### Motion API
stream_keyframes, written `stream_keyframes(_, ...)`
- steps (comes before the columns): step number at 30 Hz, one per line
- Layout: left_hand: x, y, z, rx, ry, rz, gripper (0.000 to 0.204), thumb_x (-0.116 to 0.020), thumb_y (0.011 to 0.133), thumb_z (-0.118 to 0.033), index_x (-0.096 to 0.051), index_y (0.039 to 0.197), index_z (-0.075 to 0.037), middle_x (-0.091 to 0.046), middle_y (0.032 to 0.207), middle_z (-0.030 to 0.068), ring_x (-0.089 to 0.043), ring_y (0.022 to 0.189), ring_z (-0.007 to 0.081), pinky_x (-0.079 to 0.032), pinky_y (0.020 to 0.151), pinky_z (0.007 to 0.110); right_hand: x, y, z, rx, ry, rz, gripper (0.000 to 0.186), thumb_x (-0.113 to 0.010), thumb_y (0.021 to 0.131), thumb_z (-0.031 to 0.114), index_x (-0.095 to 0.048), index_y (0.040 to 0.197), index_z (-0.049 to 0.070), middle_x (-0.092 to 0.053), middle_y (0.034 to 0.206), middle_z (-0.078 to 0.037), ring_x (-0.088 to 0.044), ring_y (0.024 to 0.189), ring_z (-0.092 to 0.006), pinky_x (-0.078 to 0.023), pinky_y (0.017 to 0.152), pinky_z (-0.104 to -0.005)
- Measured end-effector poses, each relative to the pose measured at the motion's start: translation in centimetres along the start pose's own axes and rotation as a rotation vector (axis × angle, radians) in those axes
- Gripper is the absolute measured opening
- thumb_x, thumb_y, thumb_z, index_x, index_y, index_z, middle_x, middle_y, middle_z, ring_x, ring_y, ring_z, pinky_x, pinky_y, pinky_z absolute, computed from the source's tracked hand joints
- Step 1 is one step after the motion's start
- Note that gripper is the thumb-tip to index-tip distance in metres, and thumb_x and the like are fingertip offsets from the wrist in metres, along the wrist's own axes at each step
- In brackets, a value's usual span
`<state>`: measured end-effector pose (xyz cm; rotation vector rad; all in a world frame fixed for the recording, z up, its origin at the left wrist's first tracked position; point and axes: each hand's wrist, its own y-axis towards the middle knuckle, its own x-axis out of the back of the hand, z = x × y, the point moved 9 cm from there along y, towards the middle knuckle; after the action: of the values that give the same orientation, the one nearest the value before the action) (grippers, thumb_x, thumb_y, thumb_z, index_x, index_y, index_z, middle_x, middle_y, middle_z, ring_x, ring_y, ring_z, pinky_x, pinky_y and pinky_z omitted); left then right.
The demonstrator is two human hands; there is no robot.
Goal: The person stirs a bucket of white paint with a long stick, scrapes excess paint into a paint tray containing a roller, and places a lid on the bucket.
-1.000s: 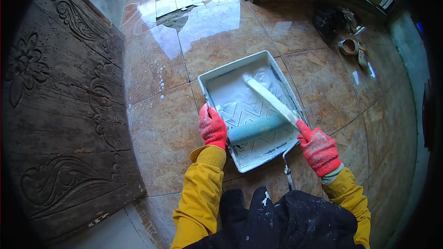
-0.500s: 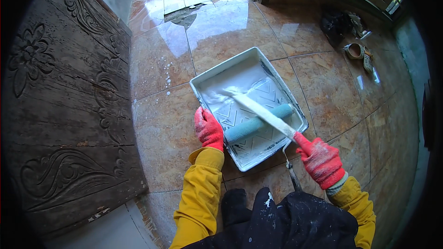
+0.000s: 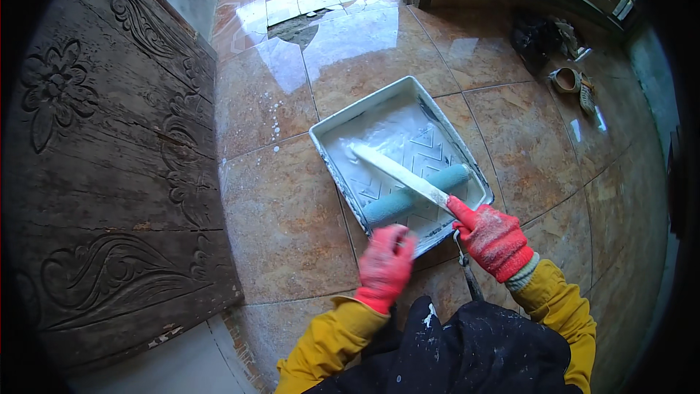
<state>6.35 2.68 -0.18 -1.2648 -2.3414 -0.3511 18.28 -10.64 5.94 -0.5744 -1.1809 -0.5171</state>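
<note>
My right hand [image 3: 494, 239], in a red glove, grips a flat white paint stirring stick [image 3: 403, 175]. Its far end dips into the white paint [image 3: 375, 138] in a paint tray [image 3: 362, 104] on the floor. Across the tray's ribbed slope lies a light blue paint roller [image 3: 415, 195], beneath the stick. The roller's handle [image 3: 470, 277] sticks out past the tray's near edge, below my right hand. My left hand [image 3: 385, 264], also red-gloved, is at the near left corner of the tray with fingers bent and smeared by motion; whether it touches the rim is unclear.
A dark carved wooden panel [image 3: 124, 168] stands along the left. White paint drops [image 3: 275, 128] spot the brown tiled floor [image 3: 284, 226]. A black bag [image 3: 534, 40] and shoes [image 3: 572, 82] lie at the far right. Broken tile [image 3: 295, 27] shows at the back.
My left hand has let go of the tray's left side and moved right and nearer to me. The stick has shifted slightly left in the paint, still held by my right hand.
</note>
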Motion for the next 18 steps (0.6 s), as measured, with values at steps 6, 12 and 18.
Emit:
stream_keyframes(6, -8.4, -0.9, -2.9, -0.106, 0.21, 0.219, 0.051, -0.061, 0.083, -0.044, -0.058, 0.111, -0.002, -0.059, 0.101, 0.0135, -0.06, 0.093, 0.0292, -0.047, 0.082, 0.039, 0.7, -2.4, -4.2, -0.119, 0.438, 0.029, 0.043, -0.055, 0.089, 0.019, -0.053, 0.131, 0.018, -0.063, 0.076, -0.012, -0.061, 0.067, -0.0243, -0.048, 0.063, -0.0347)
stream_keyframes(12, -12.5, 1.1, -2.6, -0.086, 0.339, 0.321, 0.046, -0.06, 0.08, -0.048, -0.06, 0.1, -0.006, -0.056, 0.097, 0.0133, -0.058, 0.094, 0.0318, -0.046, 0.078, 0.043, -0.7, -5.4, -6.2, -0.646, 0.986, 0.332, 0.043, -0.042, 0.095, 0.036, -0.057, 0.127, 0.012, -0.061, 0.067, -0.002, -0.051, 0.051, -0.0074, -0.041, 0.046, -0.0212)
stream_keyframes(18, -14.1, 2.1, -2.3, -0.11, 0.348, 0.371, 0.026, -0.061, 0.08, -0.031, -0.06, 0.093, -0.009, -0.054, 0.096, 0.0127, -0.059, 0.09, 0.031, -0.048, 0.073, 0.045, -1.7, -5.8, -7.2, -0.594, 1.122, 0.386, 0.04, -0.039, 0.096, 0.035, -0.061, 0.104, 0.002, -0.063, 0.068, -0.005, -0.051, 0.045, -0.0089, -0.039, 0.04, -0.0216)
